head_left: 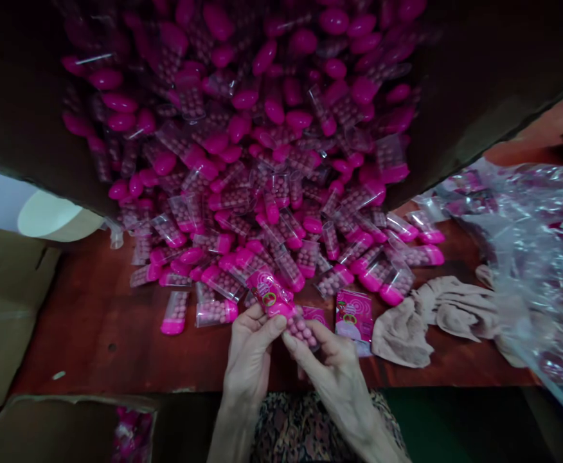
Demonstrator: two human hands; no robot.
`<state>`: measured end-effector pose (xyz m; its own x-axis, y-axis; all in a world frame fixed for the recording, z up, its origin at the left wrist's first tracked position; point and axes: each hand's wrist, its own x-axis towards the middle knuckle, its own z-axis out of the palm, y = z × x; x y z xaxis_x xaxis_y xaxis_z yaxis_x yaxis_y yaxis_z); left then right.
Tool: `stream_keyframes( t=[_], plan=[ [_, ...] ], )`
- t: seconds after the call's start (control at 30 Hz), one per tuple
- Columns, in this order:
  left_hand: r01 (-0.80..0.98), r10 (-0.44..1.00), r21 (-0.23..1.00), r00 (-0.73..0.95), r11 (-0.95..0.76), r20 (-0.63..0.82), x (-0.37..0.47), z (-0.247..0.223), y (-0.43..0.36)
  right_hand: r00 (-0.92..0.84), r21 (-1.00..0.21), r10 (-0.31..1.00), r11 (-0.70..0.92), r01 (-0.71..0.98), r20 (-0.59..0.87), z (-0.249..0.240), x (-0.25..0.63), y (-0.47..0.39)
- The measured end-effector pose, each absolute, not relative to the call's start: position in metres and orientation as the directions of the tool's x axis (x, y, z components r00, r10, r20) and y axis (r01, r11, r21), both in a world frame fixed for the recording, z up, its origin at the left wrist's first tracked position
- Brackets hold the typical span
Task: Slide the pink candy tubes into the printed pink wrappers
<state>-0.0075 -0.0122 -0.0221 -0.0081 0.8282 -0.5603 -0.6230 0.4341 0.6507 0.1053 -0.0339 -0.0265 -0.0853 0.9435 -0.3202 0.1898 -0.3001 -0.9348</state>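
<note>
**Both hands on one candy tube, label going round it**

Head view:
- Left hand (250,347) and right hand (327,360) meet at the near edge of the bench (93,328). Both grips closed on the same candy tube (297,325): a clear tube of pink balls with a pink cap.
- Left grip: thumb and fingertips pinched on the cap end, where a pink printed label (267,292) sits around the tube. Right grip: fingers closed on the clear end, tube tilted down toward that hand.
- Just right of the right grip: one loose label sheet (353,315) flat on the bench.
- Further right: crumpled beige cloth (430,315), then a clear plastic bag (536,244) with more pink items inside.
- Beyond both grips: big heap of tubes (262,161), spilling from a tipped cardboard box (11,96) onto the bench.
- Below left of the left grip: open carton (45,427), pink contents, details too dim to tell.
</note>
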Motion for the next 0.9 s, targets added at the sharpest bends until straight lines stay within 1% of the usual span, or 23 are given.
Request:
stream_keyframes(
  t=[0.07,0.1,0.17,0.27,0.33,0.4,0.47,0.53,0.6,0.7,0.8,0.9],
  plan=[
    [-0.642,0.83,0.633,0.01,0.433,-0.558,-0.009,-0.019,-0.013,-0.063,-0.946,0.96,-0.257,0.197,-0.273,-0.026,0.104,-0.036],
    [-0.654,0.832,0.624,0.015,0.428,-0.555,-0.01,-0.018,-0.014,-0.072,-0.949,0.958,-0.261,0.176,-0.277,-0.026,0.103,-0.036],
    [-0.666,0.837,0.617,0.02,0.42,-0.547,-0.011,-0.017,-0.014,-0.119,-0.944,0.937,-0.319,0.081,-0.327,-0.026,0.104,-0.036],
    [-0.63,0.843,0.662,-0.021,0.407,-0.538,-0.011,-0.015,-0.016,-0.213,-0.904,0.894,-0.419,-0.084,-0.394,-0.028,0.104,-0.035],
    [-0.579,0.844,0.709,-0.067,0.402,-0.533,-0.01,-0.015,-0.02,-0.241,-0.887,0.883,-0.441,-0.132,-0.403,-0.029,0.103,-0.035],
    [-0.522,0.842,0.752,-0.111,0.403,-0.528,-0.009,-0.015,-0.024,-0.22,-0.894,0.891,-0.429,-0.125,-0.397,-0.028,0.101,-0.036],
    [-0.48,0.844,0.777,-0.127,0.408,-0.521,-0.008,-0.015,-0.027,-0.173,-0.915,0.909,-0.396,-0.079,-0.378,-0.027,0.1,-0.038],
    [-0.482,0.847,0.779,-0.129,0.401,-0.516,-0.007,-0.015,-0.028,-0.128,-0.934,0.928,-0.355,-0.03,-0.349,-0.026,0.1,-0.038],
    [-0.523,0.854,0.761,-0.112,0.384,-0.508,-0.007,-0.014,-0.027,-0.121,-0.937,0.932,-0.348,-0.03,-0.343,-0.024,0.101,-0.037],
    [-0.591,0.86,0.724,-0.096,0.356,-0.501,-0.007,-0.011,-0.023,-0.223,-0.891,0.888,-0.436,-0.125,-0.403,-0.023,0.105,-0.031],
    [-0.598,0.855,0.729,-0.134,0.334,-0.501,-0.01,-0.01,-0.02,-0.347,-0.831,0.832,-0.518,-0.203,-0.434,-0.024,0.107,-0.027],
    [-0.551,0.848,0.766,-0.181,0.332,-0.498,-0.013,-0.011,-0.022,-0.353,-0.832,0.828,-0.519,-0.195,-0.435,-0.025,0.104,-0.028]
  ],
)
